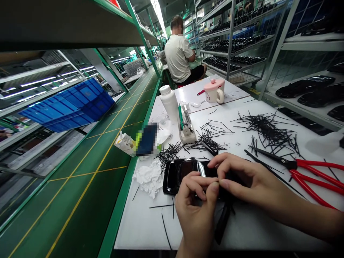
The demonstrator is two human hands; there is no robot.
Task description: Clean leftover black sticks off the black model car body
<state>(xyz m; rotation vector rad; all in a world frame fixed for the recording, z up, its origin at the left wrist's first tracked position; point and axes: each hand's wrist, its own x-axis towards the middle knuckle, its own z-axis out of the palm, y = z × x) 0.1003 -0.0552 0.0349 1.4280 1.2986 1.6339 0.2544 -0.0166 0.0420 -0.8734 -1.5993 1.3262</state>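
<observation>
Head view: a glossy black model car [171,179] with dark windows lies on the white surface [145,229] beneath the left hand [197,202] and right hand [242,175], long axis running left-right, front end unclear. Each hand's thumb and forefinger pinch together, on what is too small to tell. A tray [188,138] holds a green pen-like tool [180,116].

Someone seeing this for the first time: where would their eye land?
Probably on the left hand and right hand, fingers meeting at lower centre close to a glossy black piece. Next, the red-handled tool at the right, near a heap of thin black strips. At the left, the blue crate stands out beyond the green belt.
</observation>
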